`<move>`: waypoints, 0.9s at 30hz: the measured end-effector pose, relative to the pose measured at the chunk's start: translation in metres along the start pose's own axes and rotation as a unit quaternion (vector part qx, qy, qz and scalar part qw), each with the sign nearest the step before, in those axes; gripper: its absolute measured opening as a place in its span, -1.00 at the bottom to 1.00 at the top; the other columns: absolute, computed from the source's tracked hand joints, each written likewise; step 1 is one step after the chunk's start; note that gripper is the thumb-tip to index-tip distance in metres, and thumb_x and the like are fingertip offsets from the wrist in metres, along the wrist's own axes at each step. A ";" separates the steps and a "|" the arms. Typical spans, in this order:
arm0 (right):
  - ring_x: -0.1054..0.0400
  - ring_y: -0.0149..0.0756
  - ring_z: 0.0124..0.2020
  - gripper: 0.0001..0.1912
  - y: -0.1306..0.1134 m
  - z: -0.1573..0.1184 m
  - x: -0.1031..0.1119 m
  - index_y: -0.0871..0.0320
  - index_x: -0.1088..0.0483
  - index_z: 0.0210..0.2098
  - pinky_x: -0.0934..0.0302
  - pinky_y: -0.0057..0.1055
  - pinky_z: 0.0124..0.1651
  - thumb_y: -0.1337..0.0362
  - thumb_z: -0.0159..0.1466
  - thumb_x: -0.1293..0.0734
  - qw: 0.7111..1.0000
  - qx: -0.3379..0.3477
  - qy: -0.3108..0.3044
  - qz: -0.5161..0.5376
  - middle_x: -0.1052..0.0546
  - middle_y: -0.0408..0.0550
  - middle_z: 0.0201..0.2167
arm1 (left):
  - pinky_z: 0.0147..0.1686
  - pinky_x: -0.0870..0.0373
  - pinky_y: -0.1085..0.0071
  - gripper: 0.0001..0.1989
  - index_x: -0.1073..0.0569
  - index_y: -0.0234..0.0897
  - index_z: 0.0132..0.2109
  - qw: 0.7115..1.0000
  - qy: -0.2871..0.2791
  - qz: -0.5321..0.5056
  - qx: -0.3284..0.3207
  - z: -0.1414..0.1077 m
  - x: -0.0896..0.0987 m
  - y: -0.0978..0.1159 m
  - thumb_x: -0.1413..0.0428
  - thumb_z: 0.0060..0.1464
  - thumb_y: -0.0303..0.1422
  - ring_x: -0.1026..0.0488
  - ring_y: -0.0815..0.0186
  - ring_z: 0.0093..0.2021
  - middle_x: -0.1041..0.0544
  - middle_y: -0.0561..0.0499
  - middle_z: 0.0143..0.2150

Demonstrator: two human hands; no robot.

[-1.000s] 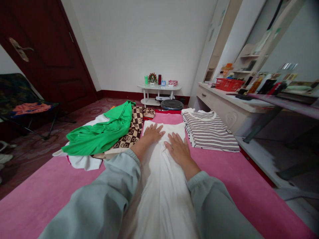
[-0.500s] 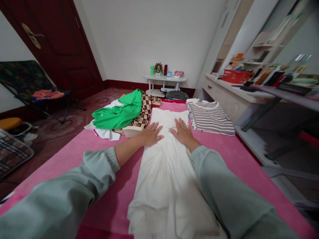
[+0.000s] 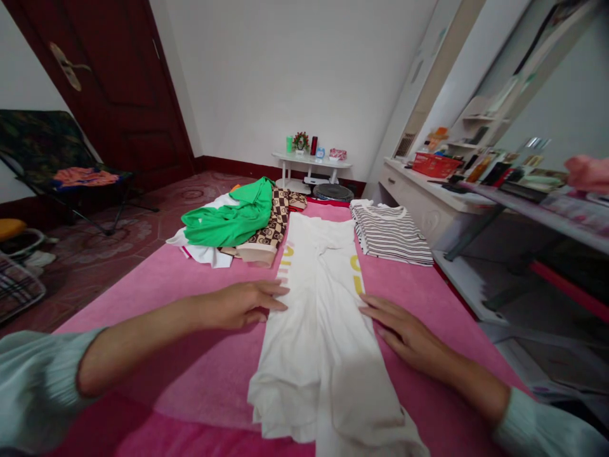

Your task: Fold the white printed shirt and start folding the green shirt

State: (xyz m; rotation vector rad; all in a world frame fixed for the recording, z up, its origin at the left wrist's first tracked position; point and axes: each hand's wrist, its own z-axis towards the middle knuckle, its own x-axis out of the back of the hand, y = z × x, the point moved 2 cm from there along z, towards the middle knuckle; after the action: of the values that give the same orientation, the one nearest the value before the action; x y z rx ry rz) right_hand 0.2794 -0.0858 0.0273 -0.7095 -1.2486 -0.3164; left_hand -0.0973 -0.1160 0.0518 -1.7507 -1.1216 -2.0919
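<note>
A pair of white pants (image 3: 309, 324) lies lengthwise on the pink bed cover (image 3: 204, 374), waist end away from me. Lettering runs down both side edges, yellow on the right and paler on the left. My left hand (image 3: 245, 304) is open at the left edge, its fingertips resting on the fabric and its thumb below them. At the right edge my right hand (image 3: 409, 333) is open too, fingers stretched out and touching the cloth near the yellow letters. Neither hand grips anything. Some creases show down the middle of the pants.
Left of the waist end is a loose pile with a green garment (image 3: 233, 219) and a brown checked garment (image 3: 273, 231). Folded striped shirts (image 3: 392, 231) lie to the right. A dresser (image 3: 423, 190) flanks the bed; a small white table (image 3: 311, 158) stands beyond it.
Both hands have come nearer to me and moved apart, from the top of the pants to their side edges. The side lettering now shows.
</note>
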 end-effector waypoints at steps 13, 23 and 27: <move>-0.14 -0.25 0.26 -0.61 -0.042 -0.004 -0.016 -0.15 -0.33 0.12 0.03 -0.04 0.30 0.26 0.35 -0.14 0.995 0.050 -0.024 0.086 -0.35 -0.07 0.19 | 0.21 -0.17 0.20 -0.71 -0.49 0.02 0.02 0.997 0.026 -0.052 -0.049 -0.002 -0.017 0.034 -0.05 0.17 -0.31 -0.26 0.15 0.24 -0.38 0.00 0.21; -0.37 -0.21 0.05 -0.69 -0.064 -0.009 0.006 -0.18 -0.46 -0.04 -0.12 -0.16 0.21 0.21 0.32 -0.17 0.977 -0.027 -0.010 0.209 -0.54 -0.08 -0.05 | -0.12 -0.36 0.46 -0.76 -0.47 -0.17 -0.12 0.987 0.027 -0.157 -0.017 0.004 0.007 0.070 0.00 0.11 -0.48 -0.51 0.28 -0.17 -0.58 -0.03 -0.19; -0.46 -0.16 -0.20 -0.68 -0.061 0.026 0.030 0.03 -0.54 -0.21 -0.35 -0.32 -0.17 0.05 0.28 -0.21 0.933 -0.143 -0.049 0.328 -0.57 -0.02 -0.27 | -0.34 -0.34 0.52 -0.84 -0.50 -0.24 -0.25 0.956 0.052 -0.277 0.082 0.024 0.032 0.053 -0.03 0.07 -0.44 -0.48 0.34 -0.33 -0.56 0.03 -0.33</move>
State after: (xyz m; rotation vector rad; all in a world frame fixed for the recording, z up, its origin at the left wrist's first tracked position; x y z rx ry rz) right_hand 0.2332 -0.1101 0.0783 -1.3582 -0.9958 0.0966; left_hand -0.0572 -0.1270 0.1036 -1.3353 -1.8617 -2.2532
